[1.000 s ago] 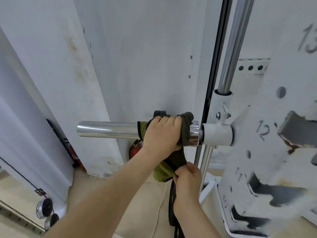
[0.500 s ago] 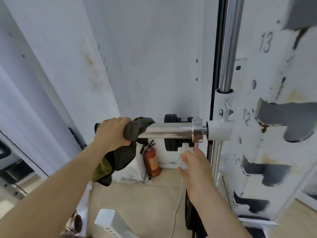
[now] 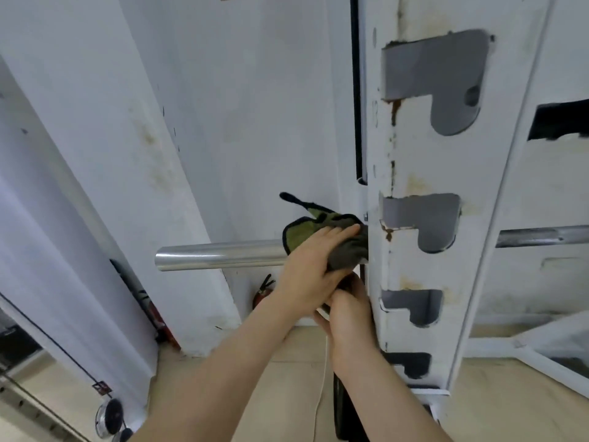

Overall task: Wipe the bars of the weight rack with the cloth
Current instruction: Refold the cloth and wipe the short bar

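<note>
A shiny chrome bar [image 3: 220, 256] sticks out leftwards from the white weight rack upright [image 3: 411, 269]. A green and grey cloth [image 3: 318, 231] is wrapped over the bar's inner end, right against the upright. My left hand [image 3: 314, 266] grips the cloth around the bar. My right hand [image 3: 347, 317] sits just below it, its fingers curled up under the left hand where the cloth's lower end hangs; what they hold is hidden.
The upright has several hooked slots [image 3: 424, 221] and rust spots. Another steel bar [image 3: 541, 236] shows through the rack at right. A white wall [image 3: 239, 106] stands behind, a red fire extinguisher [image 3: 263, 295] on the floor, round weights [image 3: 108, 416] at lower left.
My left hand has slid the cloth from the bar's outer end back to the upright. My right hand has risen from open air to under the left hand. The view moved closer to the rack.
</note>
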{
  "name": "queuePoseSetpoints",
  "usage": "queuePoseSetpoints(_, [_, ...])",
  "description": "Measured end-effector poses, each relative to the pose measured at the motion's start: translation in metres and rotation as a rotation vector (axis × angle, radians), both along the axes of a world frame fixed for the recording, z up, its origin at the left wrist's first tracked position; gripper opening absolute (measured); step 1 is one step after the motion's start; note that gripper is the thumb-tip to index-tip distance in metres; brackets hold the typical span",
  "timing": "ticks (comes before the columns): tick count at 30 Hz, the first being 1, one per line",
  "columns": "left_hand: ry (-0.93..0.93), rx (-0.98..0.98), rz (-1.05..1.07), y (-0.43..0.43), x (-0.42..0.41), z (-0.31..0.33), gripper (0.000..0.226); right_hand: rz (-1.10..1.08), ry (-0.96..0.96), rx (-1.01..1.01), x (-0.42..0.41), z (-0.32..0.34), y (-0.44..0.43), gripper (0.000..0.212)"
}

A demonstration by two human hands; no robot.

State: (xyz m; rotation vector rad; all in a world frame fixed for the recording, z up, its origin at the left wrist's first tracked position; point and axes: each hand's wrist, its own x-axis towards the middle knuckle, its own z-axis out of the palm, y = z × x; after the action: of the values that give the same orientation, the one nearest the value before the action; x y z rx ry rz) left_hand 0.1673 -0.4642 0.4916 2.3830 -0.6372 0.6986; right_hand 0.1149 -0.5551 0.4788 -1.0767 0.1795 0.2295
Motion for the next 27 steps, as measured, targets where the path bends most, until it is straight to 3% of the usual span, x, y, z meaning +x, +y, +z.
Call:
queuePoseSetpoints(2, [-0.020,0.122,0.048,-0.015,0.013,-0.001,0.045,-0.038,-0.026,-0.043,-0.001,-0.002,0.000,0.020])
queuePoseSetpoints(4, [-0.017,0.136,0.218,-0.022,0.029,0.002,0.041,-0.043,-0.073,-0.184,-0.005,-0.008,0.003,0.036])
queuePoseSetpoints(7, [0.143,0.173,0.409,-0.026,0.042,0.011,0.022,-0.046,-0.123,-0.336,-0.012,-0.010,0.006,0.060])
queuePoseSetpoints(9, [0.178,0.137,0.419,-0.030,0.041,0.012,0.027,-0.076,-0.096,-0.338,-0.011,-0.012,0.007,0.068])
queuePoseSetpoints(11, [0.015,0.104,0.319,-0.027,0.030,-0.001,0.017,-0.090,-0.081,-0.286,-0.011,-0.013,0.007,0.079])
queuePoseSetpoints(13, [-0.109,0.207,0.210,-0.017,0.018,-0.024,0.040,-0.083,-0.070,-0.240,-0.011,-0.017,0.005,0.088])
queuePoseSetpoints(16, [-0.113,0.318,0.105,0.004,0.003,-0.026,0.052,-0.039,-0.097,-0.172,-0.015,-0.022,0.007,0.071])
queuePoseSetpoints(21, [-0.088,0.046,0.365,0.024,0.023,0.003,0.051,0.046,-0.194,-0.236,-0.024,-0.024,0.016,0.084])
queuePoseSetpoints(25, [0.025,0.060,0.466,0.023,0.029,0.006,0.031,0.055,-0.262,-0.373,-0.023,-0.035,0.019,0.089])
queuePoseSetpoints(27, [-0.051,0.129,0.490,0.037,0.024,-0.009,0.033,0.051,-0.231,-0.368,-0.025,-0.043,0.016,0.090])
